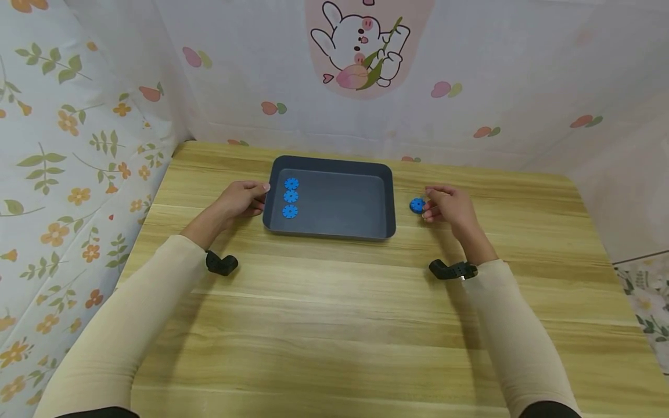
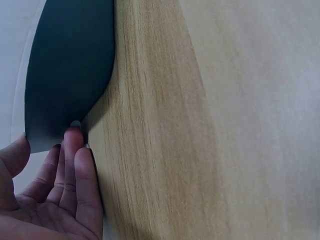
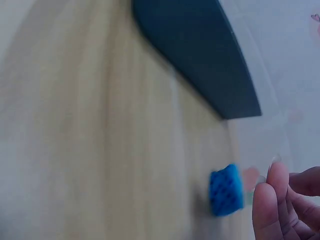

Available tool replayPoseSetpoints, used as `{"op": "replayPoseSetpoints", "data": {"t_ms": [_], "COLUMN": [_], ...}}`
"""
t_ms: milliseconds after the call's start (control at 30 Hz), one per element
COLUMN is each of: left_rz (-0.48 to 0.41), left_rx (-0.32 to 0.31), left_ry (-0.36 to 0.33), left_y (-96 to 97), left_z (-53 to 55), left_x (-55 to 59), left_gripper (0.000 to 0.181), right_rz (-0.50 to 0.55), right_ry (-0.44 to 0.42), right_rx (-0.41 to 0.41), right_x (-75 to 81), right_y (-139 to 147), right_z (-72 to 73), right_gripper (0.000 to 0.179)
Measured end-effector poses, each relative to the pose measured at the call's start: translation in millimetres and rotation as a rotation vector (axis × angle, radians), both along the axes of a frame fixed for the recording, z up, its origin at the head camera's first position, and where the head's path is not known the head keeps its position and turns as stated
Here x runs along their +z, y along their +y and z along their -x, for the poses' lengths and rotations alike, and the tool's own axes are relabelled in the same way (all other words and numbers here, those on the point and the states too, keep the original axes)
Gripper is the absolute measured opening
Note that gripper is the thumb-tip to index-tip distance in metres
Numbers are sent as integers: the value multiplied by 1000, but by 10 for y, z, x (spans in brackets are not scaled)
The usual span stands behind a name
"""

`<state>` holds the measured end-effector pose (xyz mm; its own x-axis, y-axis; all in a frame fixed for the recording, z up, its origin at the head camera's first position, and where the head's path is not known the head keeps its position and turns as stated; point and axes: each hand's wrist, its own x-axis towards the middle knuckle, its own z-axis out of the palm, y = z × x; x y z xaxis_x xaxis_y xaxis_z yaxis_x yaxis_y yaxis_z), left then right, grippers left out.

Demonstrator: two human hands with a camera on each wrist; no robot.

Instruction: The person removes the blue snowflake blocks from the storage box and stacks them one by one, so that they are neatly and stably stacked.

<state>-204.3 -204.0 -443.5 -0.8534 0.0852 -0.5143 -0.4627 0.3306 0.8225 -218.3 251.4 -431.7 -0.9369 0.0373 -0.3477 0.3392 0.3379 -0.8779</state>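
A dark grey rectangular tray [image 1: 345, 203] lies on the wooden table. Three blue notched discs [image 1: 290, 196], like interlocking toy pieces, form a column along its left side. My left hand [image 1: 241, 198] holds the tray's left end, thumb at the rim and fingers against the outer wall. That end wall [image 2: 70, 65] and the same hand [image 2: 55, 190] show in the left wrist view. Right of the tray stands a stack of blue discs [image 1: 417, 205]. My right hand [image 1: 450, 206] is just beside this stack [image 3: 226, 191]; a small gap shows in the right wrist view, with nothing seen between the fingers.
Bare wooden table [image 1: 334, 313] stretches in front of the tray. A patterned white cloth [image 1: 235, 75] hangs behind the table, and a floral one [image 1: 68, 191] is at the left. Black wrist camera mounts [image 1: 222, 264] sit on both forearms.
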Motion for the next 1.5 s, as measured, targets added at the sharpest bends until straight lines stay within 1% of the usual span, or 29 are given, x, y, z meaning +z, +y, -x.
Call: {"op": "replayPoseSetpoints", "data": {"t_ms": [167, 367, 600, 767, 900, 1067, 1333, 1500], "left_rz": [-3, 1, 8, 1, -3, -2, 4, 3], "left_rx": [3, 0, -2, 5, 9, 4, 7, 5], "left_ry": [0, 3, 6, 7, 5, 6, 12, 12], "left_y": [-15, -17, -2, 11, 11, 3, -12, -9], "left_z": [-5, -6, -2, -1, -13, -9, 8, 2], "left_x": [1, 0, 0, 4, 13, -1, -21, -20], "left_gripper": [49, 49, 49, 49, 49, 49, 47, 47], "right_rz": [1, 26, 55, 98, 124, 154, 168, 163], "right_ry": [34, 67, 66, 67, 74, 55, 42, 26], "right_rx": [30, 50, 98, 120, 157, 189, 256, 306], "right_x": [112, 226, 283, 260, 221, 200, 146, 84], "right_y": [-128, -363, -626, -815, -957, -1117, -1384, -1540], "right_z": [101, 221, 356, 408, 419, 402, 374, 321], "right_gripper": [45, 40, 38, 33, 32, 30, 32, 34]}}
